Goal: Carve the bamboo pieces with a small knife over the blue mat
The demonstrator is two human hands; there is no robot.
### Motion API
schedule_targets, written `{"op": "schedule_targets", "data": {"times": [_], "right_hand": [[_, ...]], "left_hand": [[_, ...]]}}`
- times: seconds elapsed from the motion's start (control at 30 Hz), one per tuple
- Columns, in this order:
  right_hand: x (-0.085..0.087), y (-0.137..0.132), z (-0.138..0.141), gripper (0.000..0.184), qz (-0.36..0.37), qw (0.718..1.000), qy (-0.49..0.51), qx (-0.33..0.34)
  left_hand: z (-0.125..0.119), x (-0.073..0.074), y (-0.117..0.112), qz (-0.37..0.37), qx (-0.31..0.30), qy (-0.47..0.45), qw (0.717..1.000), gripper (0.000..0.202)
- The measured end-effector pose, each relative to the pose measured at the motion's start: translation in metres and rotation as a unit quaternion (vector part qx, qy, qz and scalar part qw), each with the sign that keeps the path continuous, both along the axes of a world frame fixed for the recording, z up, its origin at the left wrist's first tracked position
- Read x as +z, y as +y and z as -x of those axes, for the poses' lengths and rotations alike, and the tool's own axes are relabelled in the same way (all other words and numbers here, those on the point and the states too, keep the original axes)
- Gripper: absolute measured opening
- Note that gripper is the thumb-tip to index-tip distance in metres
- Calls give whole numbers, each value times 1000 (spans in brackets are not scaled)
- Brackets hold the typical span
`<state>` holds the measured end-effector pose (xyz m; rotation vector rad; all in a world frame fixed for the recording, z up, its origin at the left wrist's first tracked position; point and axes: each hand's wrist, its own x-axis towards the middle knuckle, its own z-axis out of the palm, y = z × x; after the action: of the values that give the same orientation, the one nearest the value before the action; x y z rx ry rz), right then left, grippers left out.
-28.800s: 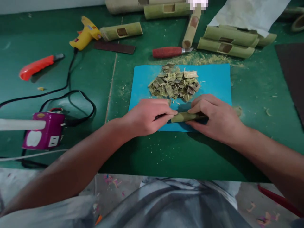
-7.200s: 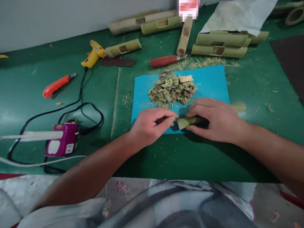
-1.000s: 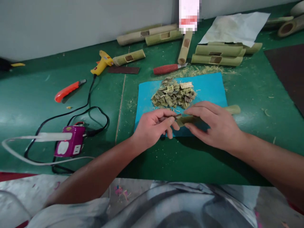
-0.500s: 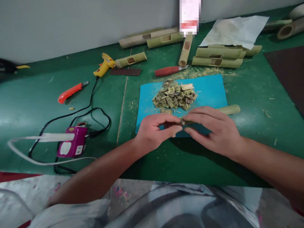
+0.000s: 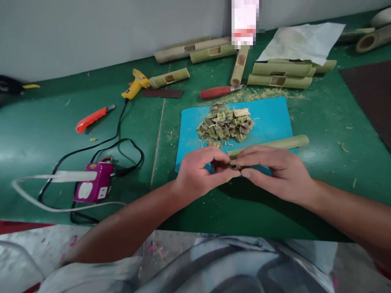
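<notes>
Leftmost, your left hand (image 5: 200,173): fingers curled, pinching a small dark chip (image 5: 233,166) above the near edge of the blue mat (image 5: 189,122). Your right hand (image 5: 276,173): fingertips pressed on the same chip. It is probably light, stiff and brittle, so hold it by its edges. Bamboo stick (image 5: 275,143): lying just behind.

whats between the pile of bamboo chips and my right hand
A bamboo stick lies across the blue mat there, just behind the fingers of the right hand; bare mat separates it from the pile of bamboo chips. The head view shows it.
</notes>
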<state>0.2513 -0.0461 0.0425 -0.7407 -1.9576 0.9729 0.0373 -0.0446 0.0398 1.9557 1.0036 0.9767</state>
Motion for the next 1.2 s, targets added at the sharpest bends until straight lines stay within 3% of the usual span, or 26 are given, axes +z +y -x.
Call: {"op": "schedule_targets", "data": {"times": [0.17, 0.43, 0.6, 0.7, 0.83, 1.0, 1.2], "right_hand": [[0, 0, -1, 18, 18, 999, -9, 33], [-7, -1, -4, 42, -106, 989, -99, 17], [-11, -5, -2, 58, -124, 985, -116, 18], [-13, -7, -1, 61, -123, 985, -122, 20], [-10, -6, -1, 49, -80, 991, -106, -5], [-3, -2, -1, 16, 18, 998, -43, -51], [-5, -2, 0, 2, 54, 997, -36, -34]], "left_hand": [[0, 2, -2, -11, 0, 21, 1000, 18], [-1, -2, -4, 44, 79, -5, 996, 11], [0, -2, -4, 87, 98, -27, 991, 11], [0, -1, -3, 74, 84, -37, 993, 16], [1, -3, -1, 40, 71, -34, 996, 19], [1, -2, 0, -33, 34, 6, 999, 19], [2, -1, -2, -92, -35, 59, 993, 14]]}}
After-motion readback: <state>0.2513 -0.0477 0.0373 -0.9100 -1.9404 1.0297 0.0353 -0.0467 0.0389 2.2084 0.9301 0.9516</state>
